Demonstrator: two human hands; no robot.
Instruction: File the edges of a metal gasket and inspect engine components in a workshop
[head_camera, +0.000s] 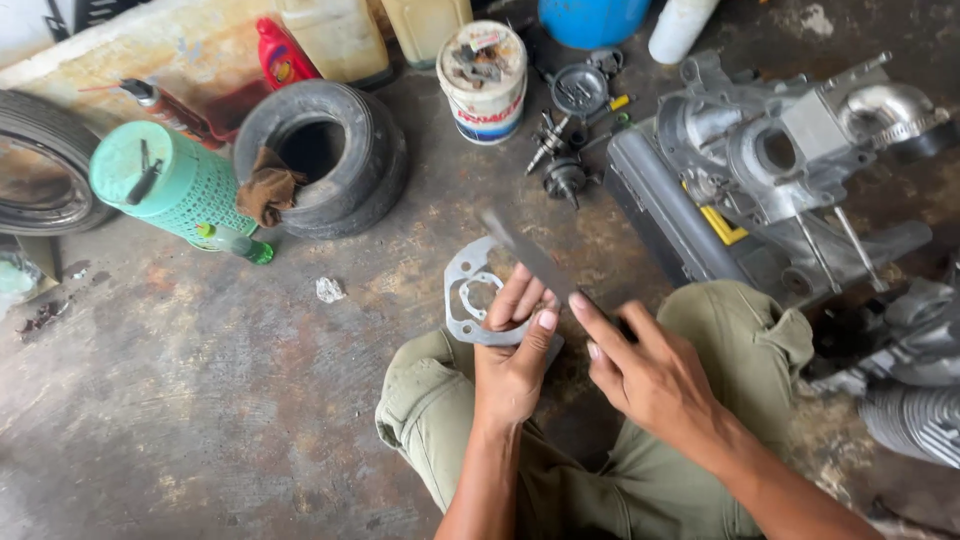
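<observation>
1. Floor (200, 400) of stained, worn concrete carries everything here; the person sits on it with knees apart, in olive trousers.
2. Engine casing (770, 170) of bare grey metal lies to the right, with long studs sticking out toward the person's right knee.
3. Small black tyre (330, 160) lies flat at upper left, a brown rag draped over its rim; just beside it stands an upturned green plastic basket (165, 180).
4. White tub (485, 80) holding small parts stands past the tyre, with loose metal pieces near it on the floor.
5. Left hand (515, 355) reaches forward from a straight forearm, palm turned up; thumb above and fingers beneath are closed on the lower edge of the gasket (480, 295).
6. Right hand (645, 370) comes in from the lower right, wrist bent, index finger stretched along the handle; it is closed around the blade (530, 255).
7. That flat grey gasket, with its large round opening, is held above the floor between the knees.
8. The blade, blurred, slants up and left, crossing the gasket's upper right edge.
</observation>
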